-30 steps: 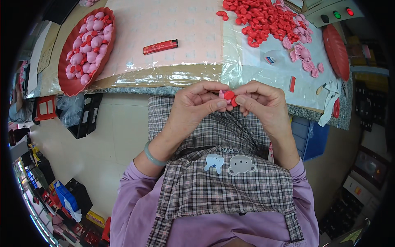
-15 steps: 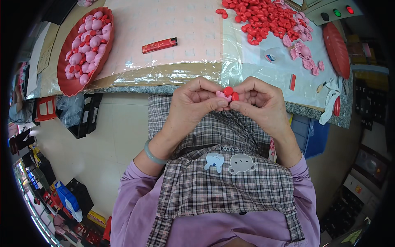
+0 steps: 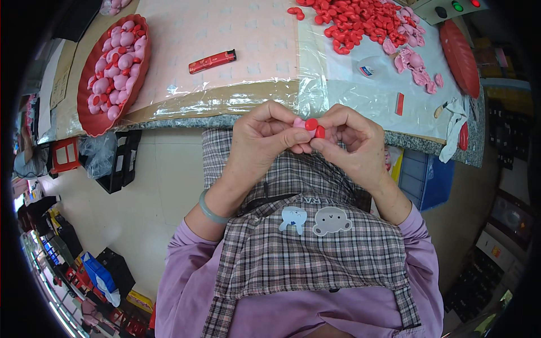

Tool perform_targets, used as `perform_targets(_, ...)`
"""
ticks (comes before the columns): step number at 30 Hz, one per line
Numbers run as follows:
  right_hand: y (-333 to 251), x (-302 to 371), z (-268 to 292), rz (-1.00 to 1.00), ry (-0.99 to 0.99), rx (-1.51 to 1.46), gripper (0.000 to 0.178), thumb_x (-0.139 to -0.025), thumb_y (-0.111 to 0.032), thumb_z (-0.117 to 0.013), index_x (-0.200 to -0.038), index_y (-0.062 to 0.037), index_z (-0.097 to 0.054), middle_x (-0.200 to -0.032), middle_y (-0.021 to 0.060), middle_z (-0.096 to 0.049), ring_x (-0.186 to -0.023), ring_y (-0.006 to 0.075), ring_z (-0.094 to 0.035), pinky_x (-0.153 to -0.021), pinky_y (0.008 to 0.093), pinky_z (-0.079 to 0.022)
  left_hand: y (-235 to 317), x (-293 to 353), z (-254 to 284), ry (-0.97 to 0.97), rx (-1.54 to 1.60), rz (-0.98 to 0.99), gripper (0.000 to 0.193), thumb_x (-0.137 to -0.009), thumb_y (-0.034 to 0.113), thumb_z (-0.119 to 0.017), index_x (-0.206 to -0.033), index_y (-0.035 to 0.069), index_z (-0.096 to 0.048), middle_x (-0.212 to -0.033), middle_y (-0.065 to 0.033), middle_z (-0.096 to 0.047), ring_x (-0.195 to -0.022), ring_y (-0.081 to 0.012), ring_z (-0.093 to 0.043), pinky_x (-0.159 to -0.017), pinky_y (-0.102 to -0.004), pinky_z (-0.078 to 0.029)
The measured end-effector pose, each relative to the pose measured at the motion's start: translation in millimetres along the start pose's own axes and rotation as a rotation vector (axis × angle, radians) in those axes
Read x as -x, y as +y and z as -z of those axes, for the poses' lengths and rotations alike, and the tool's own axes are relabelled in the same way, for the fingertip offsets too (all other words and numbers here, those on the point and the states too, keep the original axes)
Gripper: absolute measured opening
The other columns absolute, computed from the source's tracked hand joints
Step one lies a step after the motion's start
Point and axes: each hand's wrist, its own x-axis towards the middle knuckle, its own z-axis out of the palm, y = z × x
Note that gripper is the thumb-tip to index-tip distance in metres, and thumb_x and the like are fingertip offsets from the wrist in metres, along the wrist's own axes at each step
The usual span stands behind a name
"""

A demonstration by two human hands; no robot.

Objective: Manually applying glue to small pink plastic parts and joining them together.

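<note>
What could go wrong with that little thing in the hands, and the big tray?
The small, rounded pink-and-red piece is held just by the fingers of the left hand and right hand, so it might slip and drop. The oval, scalloped red tray, heaped with glossy pink and red pieces, sits at the speckled grey table edge; a bump could spill some.

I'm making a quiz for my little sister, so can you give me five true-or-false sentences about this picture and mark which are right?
1. The left hand and right hand hold a small pink-and-red piece between them. True.
2. A red tray of pink and red pieces sits at the table's left side. True.
3. The lighter is inside the red tray. False: the lighter lies outside it.
4. The biggest loose pile is blue. False: that pile is red.
5. The bracelet is on the right wrist. False: the bracelet is on the left wrist.
</note>
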Motion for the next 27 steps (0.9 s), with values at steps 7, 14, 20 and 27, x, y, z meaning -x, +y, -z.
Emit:
perform_targets(7,-2,-7,4,-0.165,0.03,-0.21,0.02,-0.083,0.009,-0.061,-0.103,0.0094,-0.059,-0.098,0.0108,-0.059,-0.086,0.0155,-0.064,-0.076,0.0244,-0.054,-2,-1,-6,0.032,0.014,0.057,0.022,-0.085,-0.003,-0.064,-0.107,-0.004,-0.059,-0.094,-0.0125,-0.065,-0.079,-0.0167,-0.067,-0.07,-0.0247,-0.057)
perform_targets(14,-10,-7,7,0.122,0.023,0.38,0.024,-0.078,0.006,-0.067,-0.103,0.0044,-0.064,-0.091,0.0095,-0.062,-0.078,0.0148,-0.064,-0.067,0.0243,-0.053,-5,4,-8,0.015,-0.158,-0.05,0.029,-0.087,-0.005,-0.061,-0.116,-0.004,-0.058,-0.096,-0.0107,-0.065,-0.085,-0.0154,-0.066,-0.076,-0.0244,-0.056)
perform_targets(20,-3,-3,-3,0.483,0.177,0.766,0.036,-0.07,0.003,-0.074,-0.105,-0.0001,-0.067,-0.085,0.0098,-0.063,-0.069,0.0169,-0.062,-0.056,0.024,-0.049,-5,5,-9,0.017,-0.13,-0.07,0.023,-0.088,-0.001,-0.06,-0.111,-0.006,-0.057,-0.095,-0.0127,-0.066,-0.082,-0.0177,-0.067,-0.073,-0.0259,-0.057)
perform_targets(27,10,4,-12,0.529,0.254,0.741,0.039,-0.07,0.006,-0.073,-0.108,-0.0002,-0.066,-0.085,0.0107,-0.063,-0.069,0.0178,-0.062,-0.057,0.025,-0.049,-15,9,-15,0.061,-0.065,-0.109,0.02,-0.089,0.001,-0.06,-0.108,-0.005,-0.057,-0.092,-0.0123,-0.066,-0.078,-0.0159,-0.067,-0.069,-0.0247,-0.058)
